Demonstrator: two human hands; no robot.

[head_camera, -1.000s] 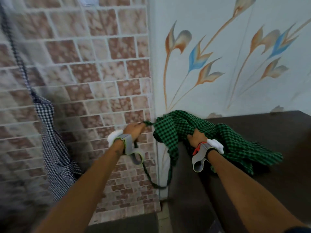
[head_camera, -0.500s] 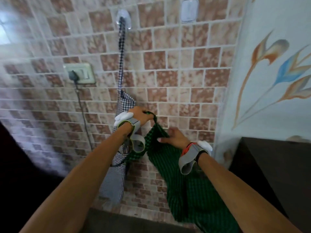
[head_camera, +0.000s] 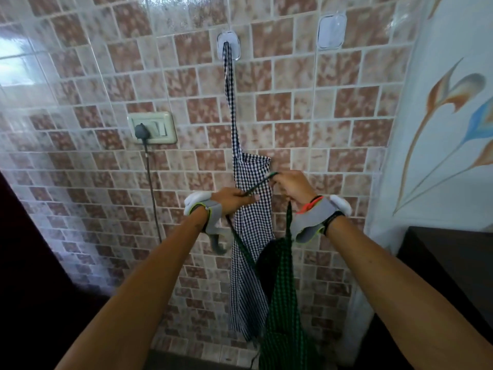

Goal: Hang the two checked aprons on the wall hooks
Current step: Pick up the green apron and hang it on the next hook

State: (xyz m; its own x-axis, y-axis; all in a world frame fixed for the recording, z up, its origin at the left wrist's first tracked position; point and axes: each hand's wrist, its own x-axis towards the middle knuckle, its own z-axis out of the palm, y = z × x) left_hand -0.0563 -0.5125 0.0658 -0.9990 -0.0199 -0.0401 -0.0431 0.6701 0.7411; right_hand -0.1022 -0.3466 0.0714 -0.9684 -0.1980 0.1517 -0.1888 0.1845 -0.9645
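A black-and-white checked apron (head_camera: 250, 236) hangs by its neck strap from the left wall hook (head_camera: 228, 46). To its right a second clear hook (head_camera: 331, 32) is bare. A green checked apron (head_camera: 282, 303) dangles below my hands, in front of the hanging one. My left hand (head_camera: 232, 200) and my right hand (head_camera: 292, 186) each pinch its dark green neck strap (head_camera: 262, 181), stretched between them at about the height of the hanging apron's bib.
A wall socket (head_camera: 152, 127) with a plug and a cable running down sits left of the hanging apron. A dark counter (head_camera: 448, 257) stands at the right under a wall painted with flowers (head_camera: 453, 102). Dark space lies at the lower left.
The green apron came off the dark counter and now hangs in front of the tiled wall. Both hands rose and shifted onto its neck strap. The view turned left and up to the hooks.
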